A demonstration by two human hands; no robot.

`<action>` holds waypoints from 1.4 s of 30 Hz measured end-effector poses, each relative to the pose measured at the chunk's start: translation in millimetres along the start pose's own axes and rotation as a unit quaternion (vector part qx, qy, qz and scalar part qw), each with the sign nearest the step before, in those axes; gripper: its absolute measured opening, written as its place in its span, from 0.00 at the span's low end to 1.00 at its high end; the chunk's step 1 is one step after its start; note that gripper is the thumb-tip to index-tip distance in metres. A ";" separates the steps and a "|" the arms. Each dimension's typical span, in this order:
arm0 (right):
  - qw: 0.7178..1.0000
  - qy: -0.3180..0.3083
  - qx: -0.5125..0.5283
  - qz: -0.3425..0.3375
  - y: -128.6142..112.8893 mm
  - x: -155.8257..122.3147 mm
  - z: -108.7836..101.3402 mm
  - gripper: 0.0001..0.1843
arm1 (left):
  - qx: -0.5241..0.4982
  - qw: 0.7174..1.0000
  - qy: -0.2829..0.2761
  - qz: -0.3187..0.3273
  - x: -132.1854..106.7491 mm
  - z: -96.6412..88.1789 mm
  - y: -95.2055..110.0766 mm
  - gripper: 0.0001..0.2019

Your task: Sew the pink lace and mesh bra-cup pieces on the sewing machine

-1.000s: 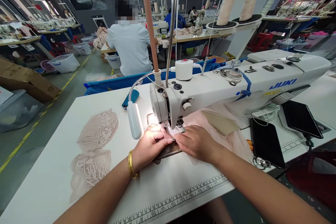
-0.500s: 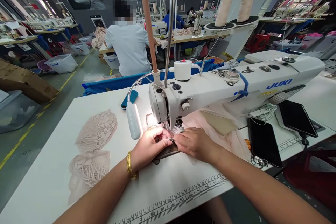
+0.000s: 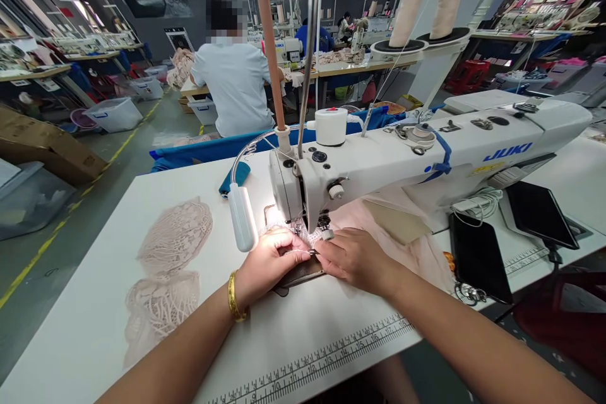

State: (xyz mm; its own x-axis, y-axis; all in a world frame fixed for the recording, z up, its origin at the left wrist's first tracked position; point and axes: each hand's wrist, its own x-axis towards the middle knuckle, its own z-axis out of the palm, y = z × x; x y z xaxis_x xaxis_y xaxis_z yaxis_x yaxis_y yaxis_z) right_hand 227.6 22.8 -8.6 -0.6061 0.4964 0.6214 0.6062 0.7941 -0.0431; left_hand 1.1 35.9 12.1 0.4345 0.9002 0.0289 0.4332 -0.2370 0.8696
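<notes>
At the needle area of a white sewing machine, my left hand pinches the edge of pale pink lace fabric between thumb and fingers. Close against it on the right, my right hand has its fingers bent and pressed on the same work, just below the presser foot. Between the fingertips shows a small dark metallic bit, too small to name. Sheer pink fabric spreads under the machine arm behind my right hand. A lit lamp shines on the needle area.
Two lace pieces lie on the white table to the left. A teal object rests behind the lamp. Right of my hands are a black phone, a coiled white cable and another dark-screened device. A person sits ahead.
Both hands stay at the needle with almost no movement. The whole view has shifted very slightly.
</notes>
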 end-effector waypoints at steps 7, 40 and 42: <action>1.000 0.016 -0.021 -0.015 -2.0 2.6 1.4 0.11 | -0.004 1.000 -0.003 0.015 -0.9 2.5 -1.7 0.12; 0.997 -0.041 0.041 0.051 -5.7 -1.2 -1.6 0.10 | -0.011 0.999 0.006 -0.036 -0.4 0.8 2.4 0.12; 0.998 -0.041 0.033 0.047 -5.2 -0.9 -2.2 0.11 | -0.006 0.999 0.003 -0.032 0.3 0.2 1.4 0.12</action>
State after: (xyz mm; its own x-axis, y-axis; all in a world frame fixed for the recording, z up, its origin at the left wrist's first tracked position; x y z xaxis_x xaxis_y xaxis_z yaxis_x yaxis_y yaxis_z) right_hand 226.1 17.5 -7.2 -0.5900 0.5943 0.5466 0.6284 0.7630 -0.1513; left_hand 2.0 35.7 13.2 0.4016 0.9155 -0.0248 0.4513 -0.1742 0.8752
